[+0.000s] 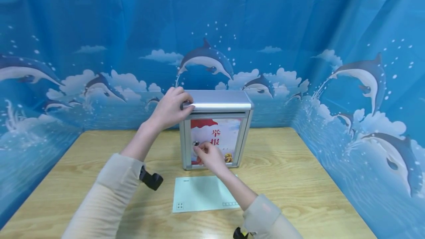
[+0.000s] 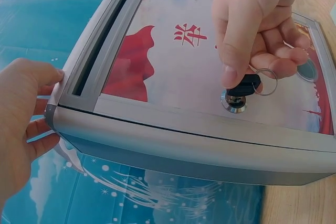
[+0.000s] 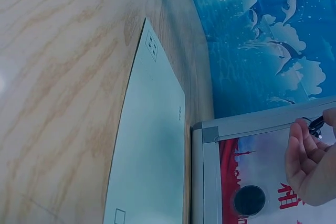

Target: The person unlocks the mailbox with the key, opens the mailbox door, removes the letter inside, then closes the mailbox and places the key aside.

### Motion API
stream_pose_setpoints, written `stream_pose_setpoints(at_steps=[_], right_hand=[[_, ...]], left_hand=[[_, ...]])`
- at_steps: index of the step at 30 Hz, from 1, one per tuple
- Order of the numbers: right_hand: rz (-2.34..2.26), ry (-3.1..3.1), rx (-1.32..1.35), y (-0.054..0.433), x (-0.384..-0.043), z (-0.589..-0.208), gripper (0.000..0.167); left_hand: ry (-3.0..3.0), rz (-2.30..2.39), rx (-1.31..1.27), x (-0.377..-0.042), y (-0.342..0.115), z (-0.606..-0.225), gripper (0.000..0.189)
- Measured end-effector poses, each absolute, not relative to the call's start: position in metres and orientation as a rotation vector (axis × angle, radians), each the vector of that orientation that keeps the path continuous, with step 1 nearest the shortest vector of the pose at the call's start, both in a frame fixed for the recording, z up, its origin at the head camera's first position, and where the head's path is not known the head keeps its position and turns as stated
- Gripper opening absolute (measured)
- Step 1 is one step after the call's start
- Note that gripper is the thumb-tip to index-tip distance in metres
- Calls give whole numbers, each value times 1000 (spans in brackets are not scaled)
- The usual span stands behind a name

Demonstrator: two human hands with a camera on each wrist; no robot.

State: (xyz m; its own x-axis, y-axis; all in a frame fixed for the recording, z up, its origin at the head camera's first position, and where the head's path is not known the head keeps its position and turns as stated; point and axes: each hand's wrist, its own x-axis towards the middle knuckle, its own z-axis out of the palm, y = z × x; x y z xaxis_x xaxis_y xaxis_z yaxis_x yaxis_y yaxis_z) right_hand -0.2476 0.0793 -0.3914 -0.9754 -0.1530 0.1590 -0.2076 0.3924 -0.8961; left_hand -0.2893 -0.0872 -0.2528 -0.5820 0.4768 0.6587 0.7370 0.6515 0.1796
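A silver metal box [image 1: 219, 99] with a slot near its top and a printed front panel stands upright on the table. My left hand [image 1: 170, 108] holds its upper left corner, thumb in front and fingers over the top. The right hand [image 1: 210, 158] is at the left part of the panel. Between thumb and fingers it pinches a black-headed key [image 2: 245, 84] on a wire ring [image 2: 268, 82]. That key sits at the round lock [image 2: 234, 104]; how deep it goes is hidden. In the right wrist view, the key head [image 3: 316, 124] shows only partly.
A pale green envelope [image 1: 202, 194] lies flat on the wooden table [image 1: 292, 180], in front of the box and under the right forearm. Blue dolphin-print curtains [image 1: 132, 28] hang behind and along the sides.
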Motion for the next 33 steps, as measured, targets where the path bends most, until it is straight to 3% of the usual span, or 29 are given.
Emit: stream_pose_setpoints(at_steps=[9, 18, 28, 33], right_hand=[[1599, -2587, 350, 78, -249, -390, 28], [1912, -2594, 276, 79, -250, -392, 46], [1014, -2678, 485, 75, -247, -385, 40], [885, -2610, 473, 70, -247, -388, 42]], left_hand=[[-2301, -582, -958, -290, -89, -252, 10], [-2317, -556, -993, -289, -90, -252, 13], [-2336, -546, -968, -288, -89, -251, 15], [-2324, -541, -976, -288, -89, -252, 15]])
